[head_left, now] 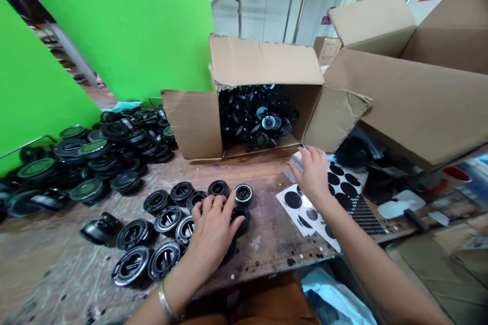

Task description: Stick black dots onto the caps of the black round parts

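My left hand (214, 223) lies spread over a cluster of round black plastic parts, its fingertips touching those at the back right. Each part has a ringed rim and a bar across the middle, like this front one (131, 265) and this small one (243, 194). One black part (101, 228) lies tipped on its side to the left. My right hand (311, 172) reaches over a small stack of pale sheets or cards (290, 173), fingers apart. Beside its wrist are white sticker sheets (284, 198) with black round stickers; the forearm hides some of them.
A big heap of similar black parts (95, 150) covers the table's left rear. A cardboard box (267, 63) lies on its side at the back, holding many more. Another large carton (412, 96) stands at right. A green panel (152, 25) rises behind.
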{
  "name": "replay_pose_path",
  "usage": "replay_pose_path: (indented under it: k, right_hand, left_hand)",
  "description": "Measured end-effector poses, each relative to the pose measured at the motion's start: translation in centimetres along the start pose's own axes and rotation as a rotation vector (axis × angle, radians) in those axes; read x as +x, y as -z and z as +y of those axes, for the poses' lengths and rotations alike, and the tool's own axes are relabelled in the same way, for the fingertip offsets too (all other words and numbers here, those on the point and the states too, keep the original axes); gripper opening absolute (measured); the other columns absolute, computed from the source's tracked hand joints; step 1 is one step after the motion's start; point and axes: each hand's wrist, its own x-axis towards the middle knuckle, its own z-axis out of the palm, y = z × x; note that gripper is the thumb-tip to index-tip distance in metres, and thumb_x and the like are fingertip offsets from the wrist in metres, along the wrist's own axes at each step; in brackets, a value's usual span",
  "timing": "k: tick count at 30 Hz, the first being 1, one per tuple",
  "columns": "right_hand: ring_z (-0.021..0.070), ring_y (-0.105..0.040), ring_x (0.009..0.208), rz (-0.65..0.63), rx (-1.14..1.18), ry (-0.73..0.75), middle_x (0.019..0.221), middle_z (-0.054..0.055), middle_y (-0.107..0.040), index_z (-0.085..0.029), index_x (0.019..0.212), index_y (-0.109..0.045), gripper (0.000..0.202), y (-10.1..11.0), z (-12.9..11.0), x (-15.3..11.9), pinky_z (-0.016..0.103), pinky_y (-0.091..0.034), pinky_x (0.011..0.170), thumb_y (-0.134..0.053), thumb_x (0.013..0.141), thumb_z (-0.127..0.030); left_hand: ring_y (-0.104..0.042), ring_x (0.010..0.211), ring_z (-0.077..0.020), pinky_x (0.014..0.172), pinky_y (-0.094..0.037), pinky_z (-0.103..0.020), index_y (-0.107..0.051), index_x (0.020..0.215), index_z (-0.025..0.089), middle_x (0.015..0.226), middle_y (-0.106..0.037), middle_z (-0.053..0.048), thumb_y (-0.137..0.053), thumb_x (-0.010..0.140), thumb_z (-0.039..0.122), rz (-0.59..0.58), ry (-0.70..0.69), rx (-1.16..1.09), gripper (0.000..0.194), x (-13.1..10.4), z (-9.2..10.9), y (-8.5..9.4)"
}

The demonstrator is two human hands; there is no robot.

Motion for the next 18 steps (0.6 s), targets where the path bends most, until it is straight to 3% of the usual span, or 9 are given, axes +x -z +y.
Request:
replay_pose_path:
  k: [2,4,8,12,14,16,18]
  right_hand:
    - [0.0401,-0.044,0.122,0.002,-0.151,-0.038,0.127,0.024,-0.058,-0.011,0.118,-0.062,0.042,0.3,2.1,0.2,0.056,-0.036,0.097,-0.056,0.087,-0.038]
    - [0.0362,-0.051,0.118,-0.024,-0.159,-0.022,0.118,0.02,-0.065,-0.014,0.108,-0.067,0.032,0.7,3.3,-0.1,0.052,-0.039,0.096,-0.05,0.09,-0.034]
    - [0.0277,-0.061,0.101,0.019,-0.007,0.015,0.098,0.012,-0.072,-0.018,0.096,-0.07,0.032,3.0,3.1,-1.0,0.04,-0.043,0.092,-0.041,0.095,-0.032]
    - [0.0197,-0.059,0.066,-0.26,0.155,-0.137,0.07,0.005,-0.066,-0.019,0.08,-0.067,0.026,4.9,2.6,-0.9,0.03,-0.044,0.066,-0.051,0.088,-0.038]
    - [0.02,-0.057,0.067,-0.268,0.133,-0.144,0.07,0.005,-0.063,-0.019,0.076,-0.063,0.022,4.4,2.8,-0.4,0.03,-0.044,0.066,-0.057,0.083,-0.039]
    - [0.0236,-0.057,0.078,-0.144,0.032,-0.104,0.079,0.008,-0.062,-0.018,0.079,-0.06,0.02,3.1,3.1,0.3,0.033,-0.044,0.074,-0.061,0.079,-0.038]
    - [0.0262,-0.056,0.085,-0.103,-0.08,-0.059,0.084,0.011,-0.061,-0.017,0.082,-0.058,0.019,1.6,3.4,1.1,0.036,-0.043,0.078,-0.061,0.076,-0.035]
  left_hand:
    - [-0.047,0.111,-0.0345,0.092,-0.034,-0.052,-0.053,0.136,0.023,0.117,-0.063,-0.013,-0.059,0.089,0.034,-0.007,-0.007,-0.02,0.048,-0.2,0.0,0.1]
    - [-0.048,0.111,-0.034,0.092,-0.034,-0.052,-0.055,0.134,0.024,0.117,-0.063,-0.012,-0.06,0.088,0.033,-0.017,-0.011,-0.027,0.047,-0.3,0.0,0.2]
    - [-0.048,0.111,-0.0336,0.093,-0.034,-0.051,-0.059,0.13,0.025,0.117,-0.063,-0.012,-0.063,0.086,0.032,-0.029,0.004,-0.008,0.044,-0.2,-0.4,0.8]
    - [-0.048,0.111,-0.0336,0.091,-0.034,-0.05,-0.063,0.124,0.024,0.117,-0.063,-0.012,-0.06,0.088,0.035,-0.035,0.023,0.01,0.037,0.0,-1.4,1.2]
    - [-0.047,0.112,-0.0336,0.091,-0.034,-0.05,-0.063,0.123,0.023,0.118,-0.062,-0.013,-0.057,0.09,0.036,-0.036,0.032,0.017,0.036,0.2,-1.9,1.3]
    - [-0.046,0.113,-0.0338,0.091,-0.034,-0.05,-0.063,0.124,0.022,0.119,-0.062,-0.013,-0.057,0.09,0.036,-0.04,0.062,0.032,0.037,0.2,-2.4,1.4]
    - [-0.045,0.114,-0.0336,0.092,-0.034,-0.05,-0.063,0.124,0.021,0.119,-0.062,-0.014,-0.058,0.09,0.036,-0.05,0.105,0.049,0.037,0.2,-2.6,1.6]
